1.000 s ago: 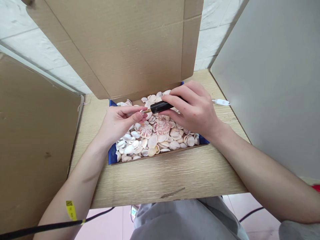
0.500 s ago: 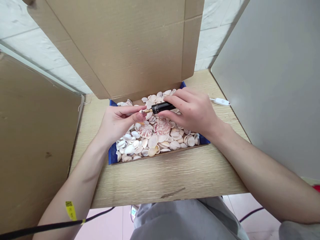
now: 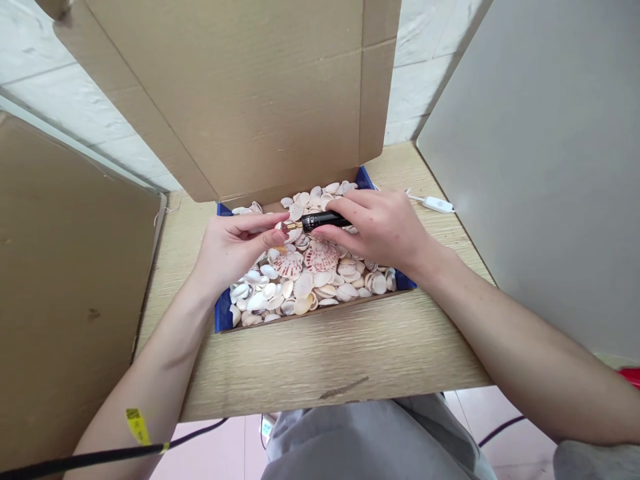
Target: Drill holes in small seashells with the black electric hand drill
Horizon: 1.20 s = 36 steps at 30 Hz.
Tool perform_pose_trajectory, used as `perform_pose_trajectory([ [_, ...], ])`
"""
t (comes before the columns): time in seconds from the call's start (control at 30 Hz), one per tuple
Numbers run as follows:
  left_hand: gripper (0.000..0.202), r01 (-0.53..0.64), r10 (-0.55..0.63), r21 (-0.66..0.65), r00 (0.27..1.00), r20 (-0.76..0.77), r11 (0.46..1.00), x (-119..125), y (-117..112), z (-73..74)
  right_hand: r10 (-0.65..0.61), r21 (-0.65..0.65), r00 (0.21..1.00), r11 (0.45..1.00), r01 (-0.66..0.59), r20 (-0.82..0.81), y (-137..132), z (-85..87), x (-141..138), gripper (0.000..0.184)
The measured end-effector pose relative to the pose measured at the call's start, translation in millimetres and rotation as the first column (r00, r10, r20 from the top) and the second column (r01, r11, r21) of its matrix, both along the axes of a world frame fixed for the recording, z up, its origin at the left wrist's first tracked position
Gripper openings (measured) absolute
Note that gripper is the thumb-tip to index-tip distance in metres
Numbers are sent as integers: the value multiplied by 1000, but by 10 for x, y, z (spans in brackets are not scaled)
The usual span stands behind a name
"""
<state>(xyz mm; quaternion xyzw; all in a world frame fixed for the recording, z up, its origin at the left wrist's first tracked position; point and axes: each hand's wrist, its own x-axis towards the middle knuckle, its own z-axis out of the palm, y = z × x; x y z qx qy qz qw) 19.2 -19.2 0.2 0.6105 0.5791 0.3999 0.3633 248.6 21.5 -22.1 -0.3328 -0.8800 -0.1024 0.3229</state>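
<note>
Between the thumb and fingers of my left hand [image 3: 235, 250] a small pale shell [image 3: 281, 227] is pinched, mostly covered by the fingertips. My right hand [image 3: 377, 220] is wrapped round a black mini electric drill [image 3: 325, 219] with a brass-coloured chuck. The drill lies nearly level, and its tip points left at the pinched shell; whether they touch I cannot tell. Both hands are over an open cardboard box [image 3: 320, 313] with blue side walls. Many white and cream shells [image 3: 260, 300] fill it, among them two larger red-speckled scallop shells [image 3: 323, 256].
The box's tall cardboard lid [image 3: 240, 93] stands up at the back. Another cardboard sheet [image 3: 65, 280] rises on the left, a grey panel [image 3: 540, 173] on the right. A white inline switch [image 3: 439, 205] lies on the wooden table [image 3: 310, 367]. A black cable [image 3: 90, 459] crosses the lower left.
The view has shifted slightly. Both hands keep their grips, and the drill still points at the shell in my left fingers, with hardly any movement between them.
</note>
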Motion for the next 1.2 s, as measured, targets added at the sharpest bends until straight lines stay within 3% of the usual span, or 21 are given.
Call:
perform_pose_trajectory([
  [0.37,24,108,-107,29,994,-30,994,46,-5,1,56,31,998,998,-58,38,5,20,-4,45],
  [1.07,24,156,-160,160,987,10,975,-3,29,-53,43,-29,999,999,-43,15,16,8,-7,49],
  [1.2,18,114,-116,158,993,2,981,5,15,-37,52,3,999,999,-52,2,11,7,-12,48],
])
